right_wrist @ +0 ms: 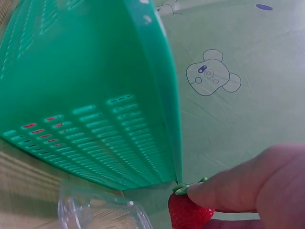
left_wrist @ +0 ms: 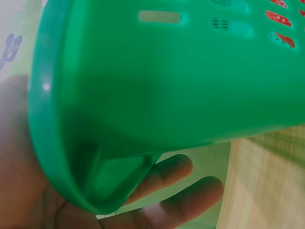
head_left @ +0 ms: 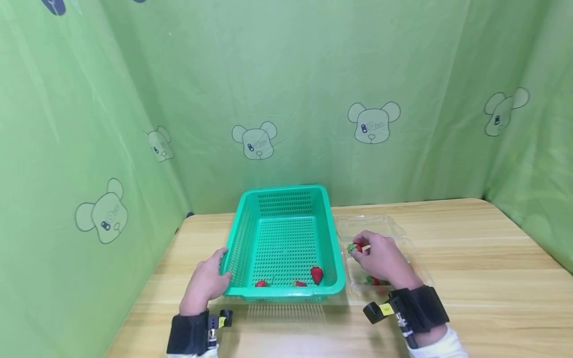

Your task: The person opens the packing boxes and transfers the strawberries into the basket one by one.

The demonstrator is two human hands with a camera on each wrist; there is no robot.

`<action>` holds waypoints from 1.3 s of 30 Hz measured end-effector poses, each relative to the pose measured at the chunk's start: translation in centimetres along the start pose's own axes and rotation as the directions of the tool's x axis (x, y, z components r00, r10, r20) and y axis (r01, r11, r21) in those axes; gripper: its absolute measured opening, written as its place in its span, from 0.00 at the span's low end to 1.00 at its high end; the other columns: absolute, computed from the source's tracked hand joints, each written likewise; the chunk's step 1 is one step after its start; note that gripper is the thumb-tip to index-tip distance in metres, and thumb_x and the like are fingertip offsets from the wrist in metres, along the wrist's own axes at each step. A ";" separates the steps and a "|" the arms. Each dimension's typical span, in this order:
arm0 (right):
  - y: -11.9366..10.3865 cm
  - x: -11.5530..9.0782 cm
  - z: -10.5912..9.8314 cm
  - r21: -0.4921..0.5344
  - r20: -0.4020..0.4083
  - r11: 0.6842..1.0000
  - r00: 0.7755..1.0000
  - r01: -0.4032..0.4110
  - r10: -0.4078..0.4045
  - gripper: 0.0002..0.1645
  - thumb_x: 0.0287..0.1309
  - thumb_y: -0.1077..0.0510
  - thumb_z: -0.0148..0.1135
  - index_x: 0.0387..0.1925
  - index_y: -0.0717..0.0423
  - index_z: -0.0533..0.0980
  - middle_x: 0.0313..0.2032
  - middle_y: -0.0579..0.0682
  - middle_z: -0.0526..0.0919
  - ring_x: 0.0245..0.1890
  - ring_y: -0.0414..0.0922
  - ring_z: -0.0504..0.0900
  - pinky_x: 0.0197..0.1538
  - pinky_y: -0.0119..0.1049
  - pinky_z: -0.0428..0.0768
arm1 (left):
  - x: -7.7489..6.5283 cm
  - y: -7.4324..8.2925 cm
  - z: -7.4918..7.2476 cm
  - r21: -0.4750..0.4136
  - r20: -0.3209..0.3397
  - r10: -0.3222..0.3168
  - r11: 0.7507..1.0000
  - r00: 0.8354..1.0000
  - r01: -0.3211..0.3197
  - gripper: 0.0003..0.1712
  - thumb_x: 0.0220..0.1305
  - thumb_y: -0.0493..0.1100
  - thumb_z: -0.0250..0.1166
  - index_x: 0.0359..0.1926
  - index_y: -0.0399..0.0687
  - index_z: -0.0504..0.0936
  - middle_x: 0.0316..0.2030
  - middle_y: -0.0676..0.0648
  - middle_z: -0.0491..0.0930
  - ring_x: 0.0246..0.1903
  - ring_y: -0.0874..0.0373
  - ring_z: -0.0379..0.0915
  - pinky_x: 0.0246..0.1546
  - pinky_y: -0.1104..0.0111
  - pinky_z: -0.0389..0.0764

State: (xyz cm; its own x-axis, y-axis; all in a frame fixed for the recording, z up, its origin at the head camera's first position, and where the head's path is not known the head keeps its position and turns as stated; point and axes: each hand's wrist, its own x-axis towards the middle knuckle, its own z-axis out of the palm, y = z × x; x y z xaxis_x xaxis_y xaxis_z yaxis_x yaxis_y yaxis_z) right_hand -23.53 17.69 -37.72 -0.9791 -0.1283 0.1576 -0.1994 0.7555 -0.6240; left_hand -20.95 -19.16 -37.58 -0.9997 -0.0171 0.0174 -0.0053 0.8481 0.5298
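Note:
A green plastic basket [head_left: 286, 292] with slotted walls stands on the table, a few strawberries [head_left: 316, 274] lying at its near end. My left hand [head_left: 207, 279] holds the basket's rim at the near left corner; in the left wrist view its fingers [left_wrist: 174, 210] reach beneath the rim. Over a clear plastic box [head_left: 355, 281], right of the basket, my right hand [head_left: 380, 256] pinches a red strawberry [right_wrist: 188, 212] with green leaves between thumb and fingers. More strawberries [head_left: 375, 281] lie in the box, partly hidden by that hand.
The box's clear lid [head_left: 369, 226] lies folded back behind it. A light wooden table [head_left: 483, 278] extends to the right. Green curtains [head_left: 304, 89] printed with bear heads hang at the back and sides.

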 end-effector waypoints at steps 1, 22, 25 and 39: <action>-0.1 0.0 0.0 0.001 -0.002 1.000 1.000 0.001 -0.001 0.15 0.56 0.60 0.62 0.45 0.63 0.76 0.43 0.62 0.82 0.36 0.50 0.81 0.35 0.45 0.81 | 0.0 0.0 0.0 -0.001 0.000 0.001 1.000 1.000 -0.001 0.35 0.60 0.36 0.59 0.68 0.39 0.60 0.57 0.28 0.72 0.42 0.44 0.72 0.40 0.51 0.76; -1.4 -0.5 0.4 0.012 -0.043 0.997 0.997 0.071 -0.071 0.12 0.55 0.62 0.62 0.42 0.61 0.76 0.41 0.59 0.83 0.33 0.47 0.81 0.34 0.44 0.81 | -0.1 0.0 0.1 0.005 0.001 0.000 1.000 1.000 0.000 0.35 0.60 0.36 0.60 0.67 0.38 0.61 0.55 0.29 0.74 0.39 0.45 0.72 0.38 0.53 0.76; -1.5 -0.5 0.5 0.004 -0.047 0.996 0.995 0.087 -0.086 0.12 0.55 0.62 0.63 0.42 0.61 0.76 0.40 0.58 0.83 0.33 0.47 0.81 0.36 0.46 0.82 | -0.2 0.0 0.1 0.008 0.001 0.001 1.000 1.000 -0.002 0.35 0.60 0.36 0.60 0.67 0.38 0.61 0.55 0.28 0.73 0.39 0.45 0.72 0.38 0.53 0.76; -2.2 -0.7 0.1 0.014 -0.064 0.995 0.993 0.103 -0.102 0.12 0.55 0.63 0.62 0.42 0.61 0.77 0.42 0.59 0.83 0.33 0.47 0.81 0.38 0.46 0.82 | 0.0 0.0 0.1 0.004 0.000 -0.011 1.000 1.000 0.011 0.35 0.60 0.37 0.59 0.68 0.39 0.60 0.55 0.29 0.73 0.40 0.45 0.72 0.40 0.51 0.76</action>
State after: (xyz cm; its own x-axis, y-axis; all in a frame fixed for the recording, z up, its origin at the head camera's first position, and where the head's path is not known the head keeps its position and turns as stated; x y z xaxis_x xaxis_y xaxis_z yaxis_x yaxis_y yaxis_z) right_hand -22.36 16.04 -36.55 -0.9491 -0.1635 0.2691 -0.3000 0.7292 -0.6150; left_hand -20.99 -19.08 -37.63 -0.9996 -0.0264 0.0115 -0.0164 0.8500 0.5265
